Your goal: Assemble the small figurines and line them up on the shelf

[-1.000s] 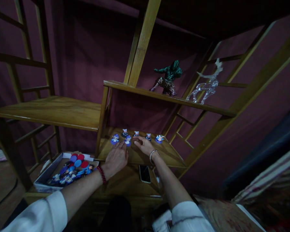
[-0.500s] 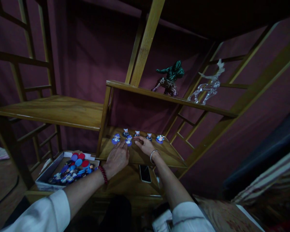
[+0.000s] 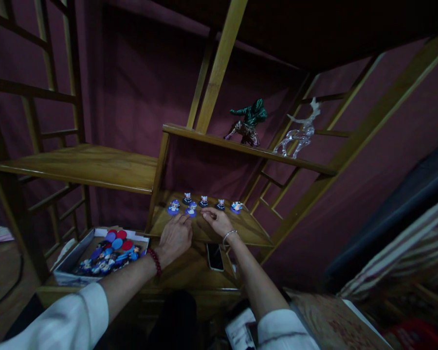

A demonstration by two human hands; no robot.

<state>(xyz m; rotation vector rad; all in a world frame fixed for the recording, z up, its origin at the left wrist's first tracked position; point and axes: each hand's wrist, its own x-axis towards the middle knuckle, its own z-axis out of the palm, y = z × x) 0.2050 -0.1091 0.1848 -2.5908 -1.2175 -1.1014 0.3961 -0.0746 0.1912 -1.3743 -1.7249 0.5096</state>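
Observation:
Small figurines on round bases stand in two rows on the low wooden shelf (image 3: 204,232). The front row has two purple-haired figurines, a left one (image 3: 173,207) and a right one (image 3: 191,209). Just in front of the right one are the fingertips of my left hand (image 3: 175,236), back up and fingers stretched forward; whether they touch its base I cannot tell. To that figurine's right, my right hand (image 3: 218,221) hovers with thumb and index finger slightly apart, and no object shows between them. Behind stand dark-based figurines (image 3: 203,201) and, at the right end, a purple-based figurine (image 3: 236,207).
At the lower left a shallow box (image 3: 71,278) holds many figurines and red, blue and purple discs. A phone (image 3: 215,257) lies below the shelf. Above, a green-topped crouching statue (image 3: 248,121) and a clear deer (image 3: 298,133) stand on the upper shelf (image 3: 200,136).
My view has shifted slightly, so the shelves and ornaments sit a little further left. My right hand has drawn slightly away from the front right figurine; my left hand stays beside it.

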